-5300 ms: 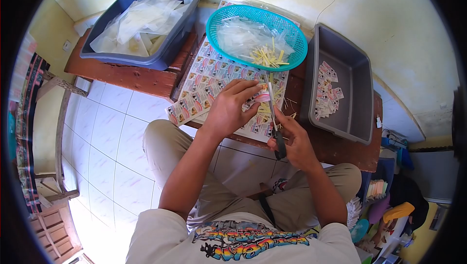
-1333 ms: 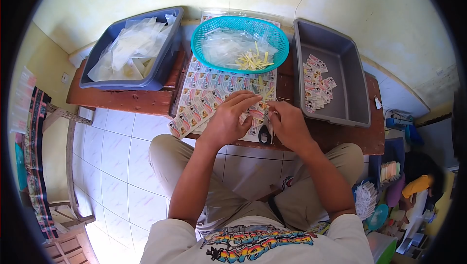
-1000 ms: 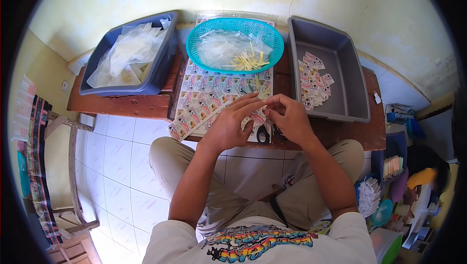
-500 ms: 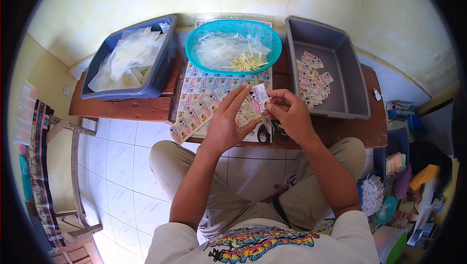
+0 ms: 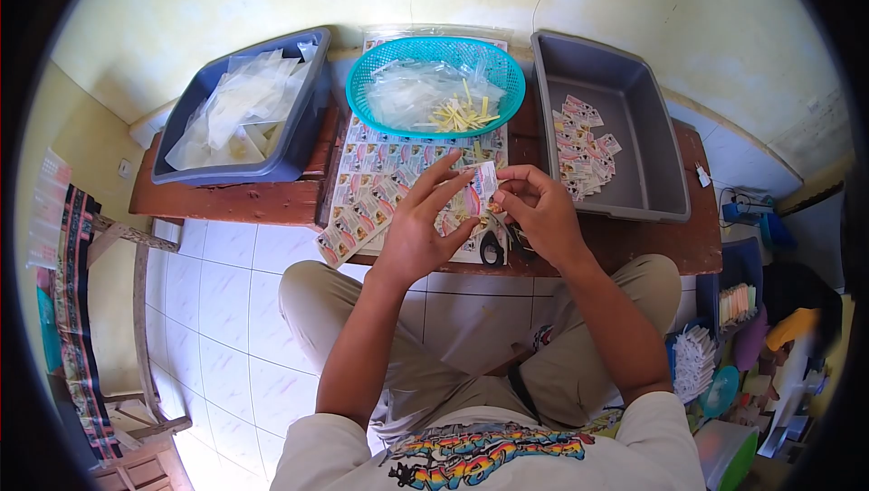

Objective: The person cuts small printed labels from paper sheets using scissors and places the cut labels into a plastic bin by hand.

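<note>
My right hand (image 5: pixel 543 217) pinches a small printed label (image 5: pixel 485 181) between thumb and fingertips, over the bench. Close to its left side is my left hand (image 5: pixel 418 236), fingers stretched and thumb apart, holding nothing that I can see. Beneath both hands lie printed label sheets (image 5: pixel 362 158), with a cut strip of labels (image 5: pixel 348 233) fanning out at the left. Black scissor handles (image 5: pixel 491 250) show at the bench's front edge; the blades are hidden. Some yellowish strips lie partly covered by my hands.
A turquoise basket (image 5: pixel 351 97) behind my hands holds clear plastic bags and yellow strips. The left grey tub (image 5: pixel 299 152) contains translucent bags, the right tub (image 5: pixel 644 165) a pile of cut labels. All stand on a brown wooden bench (image 5: pixel 701 236). Another person (image 5: pixel 801 310) is at the far right.
The label in my right hand has tilted and dropped slightly. My left hand has shifted slightly, its fingers spread wider apart.
</note>
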Available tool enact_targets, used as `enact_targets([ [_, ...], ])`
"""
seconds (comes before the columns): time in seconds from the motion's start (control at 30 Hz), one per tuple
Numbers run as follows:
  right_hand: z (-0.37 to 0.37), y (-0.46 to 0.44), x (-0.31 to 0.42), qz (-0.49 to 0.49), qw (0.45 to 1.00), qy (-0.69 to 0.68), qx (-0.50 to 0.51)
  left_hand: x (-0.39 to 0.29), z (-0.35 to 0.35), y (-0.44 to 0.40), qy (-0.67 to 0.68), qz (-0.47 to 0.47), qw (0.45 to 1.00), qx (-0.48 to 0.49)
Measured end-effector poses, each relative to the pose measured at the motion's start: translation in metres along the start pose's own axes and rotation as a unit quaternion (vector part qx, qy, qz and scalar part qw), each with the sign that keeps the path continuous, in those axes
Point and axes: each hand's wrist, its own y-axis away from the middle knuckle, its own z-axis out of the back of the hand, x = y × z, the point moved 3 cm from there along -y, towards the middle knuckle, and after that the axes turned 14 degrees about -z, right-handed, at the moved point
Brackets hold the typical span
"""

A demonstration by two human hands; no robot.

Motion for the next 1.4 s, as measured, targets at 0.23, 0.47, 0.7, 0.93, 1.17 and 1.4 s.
enact_targets([
  [0.23, -0.002, 0.001, 0.001, 0.001, 1.0, -0.002, -0.003, -0.003, -0.002, 0.001, -0.003, -0.02, 1.0, 0.008],
  [0.47, -0.004, 0.003, 0.005, 0.002, 1.0, -0.012, 0.009, 0.0, -0.004, 0.004, 0.006, -0.022, 1.0, -0.009],
  [0.7, -0.004, 0.003, 0.003, 0.013, 0.999, -0.037, 0.038, -0.002, -0.001, 0.001, 0.001, -0.043, 0.998, -0.04],
  [0.93, 0.002, 0.007, -0.001, 0.006, 0.998, -0.058, 0.033, 0.0, -0.002, 0.001, 0.007, -0.038, 0.997, -0.06],
  [1.17, 0.006, 0.014, -0.019, 0.031, 0.956, 0.288, -0.05, 0.003, -0.005, -0.001, 0.002, -0.029, 0.998, -0.061],
  [1.4, -0.017, 0.029, -0.032, -0.034, 0.856, 0.515, -0.019, 0.004, -0.008, -0.001, 0.005, -0.032, 0.997, -0.063],
])
